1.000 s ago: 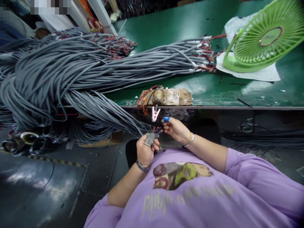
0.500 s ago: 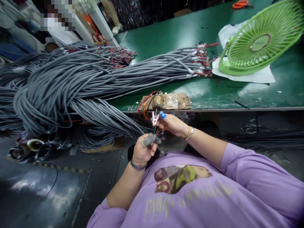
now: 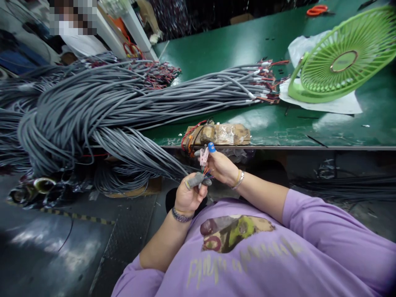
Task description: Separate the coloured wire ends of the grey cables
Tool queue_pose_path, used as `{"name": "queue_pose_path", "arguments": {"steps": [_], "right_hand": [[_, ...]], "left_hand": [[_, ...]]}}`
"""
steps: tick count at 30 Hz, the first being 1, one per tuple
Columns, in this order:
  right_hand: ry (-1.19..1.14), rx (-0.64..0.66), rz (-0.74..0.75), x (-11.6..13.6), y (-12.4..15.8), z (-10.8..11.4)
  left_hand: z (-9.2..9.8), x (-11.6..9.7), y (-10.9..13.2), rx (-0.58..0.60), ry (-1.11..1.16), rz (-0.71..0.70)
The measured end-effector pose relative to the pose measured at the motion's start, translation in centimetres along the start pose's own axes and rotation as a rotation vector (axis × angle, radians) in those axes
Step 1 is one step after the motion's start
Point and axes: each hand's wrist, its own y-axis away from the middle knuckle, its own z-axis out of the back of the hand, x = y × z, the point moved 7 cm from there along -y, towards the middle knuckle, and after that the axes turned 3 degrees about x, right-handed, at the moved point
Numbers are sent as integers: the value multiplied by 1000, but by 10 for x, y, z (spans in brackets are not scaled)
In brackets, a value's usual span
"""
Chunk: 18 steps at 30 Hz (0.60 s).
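The left hand (image 3: pixel 187 196) is closed around the end of one grey cable (image 3: pixel 195 180), pinching it between the thumb and a forefinger that wears a grey finger cot. It is held low in front of the chest, below the near edge of the bench (image 3: pixel 278 128). The cable's long axis runs from the far left down to the near right. It comes off the big bundle of grey cables (image 3: pixel 93 107), which spills over the bench's left end, and it finishes at the fist.

A short fan of coloured wires (image 3: pixel 208 172) sprouts from the stripped end, pointing up and to the right. The right hand (image 3: pixel 221 167) lies just beyond them, farther and to the right. It is closed narrowly on a small pink clip (image 3: pixel 203 156), with a blue finger cot (image 3: pixel 211 147) on the finger at its top. The clip stands roughly upright just above the wire tips, so the right hand is the nearer one to it. Whether clip and wires touch is too small to tell.

A taped wooden block (image 3: pixel 221 134) with red leads sits on the bench edge directly behind the clip. Farther right, a green fan (image 3: pixel 343 62) rests on a white sheet (image 3: pixel 334 106). Orange scissors (image 3: pixel 314 9) lie at the far edge of the bench.
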Motion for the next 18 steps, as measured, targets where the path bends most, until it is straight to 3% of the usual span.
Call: {"name": "queue_pose_path", "arguments": {"steps": [9,18], "right_hand": [[-9,-78,83,5,3,-6],[-40,-54,-93,-3,8,4]], "left_hand": [[0,3,2,-46,-31,27],[2,4,6,-78,-72,8]]}}
